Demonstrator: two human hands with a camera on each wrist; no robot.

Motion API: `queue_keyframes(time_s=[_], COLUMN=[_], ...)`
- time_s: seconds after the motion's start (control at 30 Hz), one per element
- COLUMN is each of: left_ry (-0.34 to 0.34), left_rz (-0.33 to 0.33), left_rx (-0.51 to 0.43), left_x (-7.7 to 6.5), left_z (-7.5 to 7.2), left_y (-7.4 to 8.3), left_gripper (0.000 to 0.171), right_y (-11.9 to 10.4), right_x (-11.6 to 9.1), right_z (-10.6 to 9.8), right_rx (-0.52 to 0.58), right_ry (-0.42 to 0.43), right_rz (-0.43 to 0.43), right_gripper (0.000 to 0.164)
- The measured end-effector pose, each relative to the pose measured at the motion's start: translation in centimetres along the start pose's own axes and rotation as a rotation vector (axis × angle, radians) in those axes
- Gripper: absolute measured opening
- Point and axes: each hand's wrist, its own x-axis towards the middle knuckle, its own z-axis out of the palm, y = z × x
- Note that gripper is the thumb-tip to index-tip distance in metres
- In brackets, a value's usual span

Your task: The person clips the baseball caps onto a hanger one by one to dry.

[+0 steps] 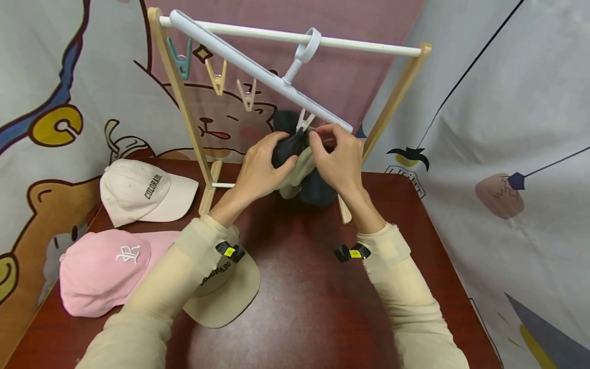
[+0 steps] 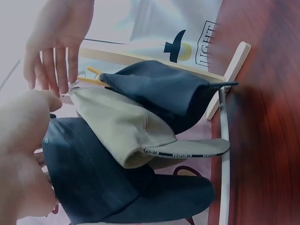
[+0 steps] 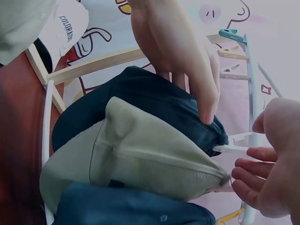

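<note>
My left hand (image 1: 264, 166) grips a dark navy cap (image 1: 287, 150), its thumb on the near side and fingers behind. The cap's upper edge is at a white clip (image 1: 304, 122) on the pale blue hanger (image 1: 258, 72). My right hand (image 1: 340, 158) is close beside this clip; in the right wrist view its fingers (image 3: 253, 180) are loosely bent with nothing held. Beside the gripped cap hang a beige cap (image 2: 122, 124) and another dark cap (image 2: 157, 91), the latter at a yellow clip (image 2: 96, 77). The hanger tilts down to the right.
The hanger hooks over the white bar of a wooden rack (image 1: 400, 97). Teal (image 1: 182, 59), yellow (image 1: 216, 78) and pink (image 1: 247, 95) clips hang from its left part. A cream cap (image 1: 143, 192), a pink cap (image 1: 103, 271) and a khaki cap (image 1: 226, 302) lie on the table's left.
</note>
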Motion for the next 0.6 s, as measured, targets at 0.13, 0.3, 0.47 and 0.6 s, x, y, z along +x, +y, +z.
queue_keyframes(time_s=[0.13,0.3,0.47,0.6], left_ry=[-0.038,-0.059,-0.069,-0.093], left_rz=[-0.034,-0.051,-0.062,-0.080], left_rx=[0.021,0.042,0.057,0.072], left_x=[-0.7,-2.0,-3.3,-4.5], left_z=[-1.0,-2.4,-4.1,-5.3], left_y=[-0.3,-0.7,-1.1,-1.4], left_gripper=[0.066,0.072,0.075,0.077], right_y=[0.4,0.5,0.7,0.7], right_x=[-0.8,-1.6,-2.4,-3.0], right_z=[-0.2,-0.4,-0.4,-0.4], right_rx=[0.017,0.032,0.053,0.074], right_ry=[-0.017,-0.044,-0.056,-0.082], right_rz=[-0.045,-0.071,-0.085,-0.089], right_gripper=[0.030,0.033,0.038,0.045])
